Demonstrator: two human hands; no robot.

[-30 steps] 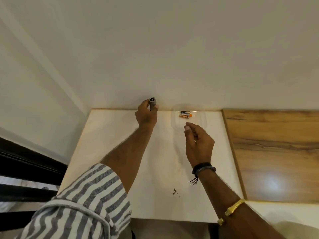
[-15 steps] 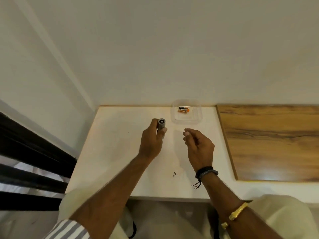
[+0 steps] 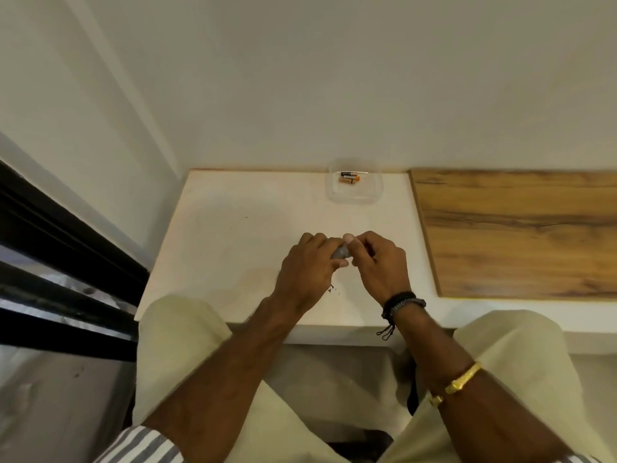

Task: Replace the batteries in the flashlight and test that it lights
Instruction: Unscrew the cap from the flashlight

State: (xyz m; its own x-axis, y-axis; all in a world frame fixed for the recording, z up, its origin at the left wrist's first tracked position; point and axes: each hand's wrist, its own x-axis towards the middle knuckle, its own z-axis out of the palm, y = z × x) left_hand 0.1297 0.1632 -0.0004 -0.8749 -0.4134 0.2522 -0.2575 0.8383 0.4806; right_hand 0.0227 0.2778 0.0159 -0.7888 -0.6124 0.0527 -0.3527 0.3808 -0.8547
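A small grey flashlight [image 3: 341, 252] sits between my two hands over the middle of the white table [image 3: 233, 228]; only a short piece of it shows. My left hand [image 3: 307, 269] wraps around its body. My right hand [image 3: 377, 262] pinches its right end with thumb and fingers. At the table's far edge stands a clear plastic container [image 3: 354, 195] with batteries [image 3: 349, 178] inside, black and orange ones lying side by side.
A wood-grain board [image 3: 521, 235] covers the surface to the right of the white table. A white wall rises right behind the table. A dark window frame [image 3: 60, 262] runs along the left. My knees in pale trousers are below the table's near edge.
My left hand drew the flashlight back from the far edge to the table's middle. My right hand closed onto its end. The view tilted further downward.
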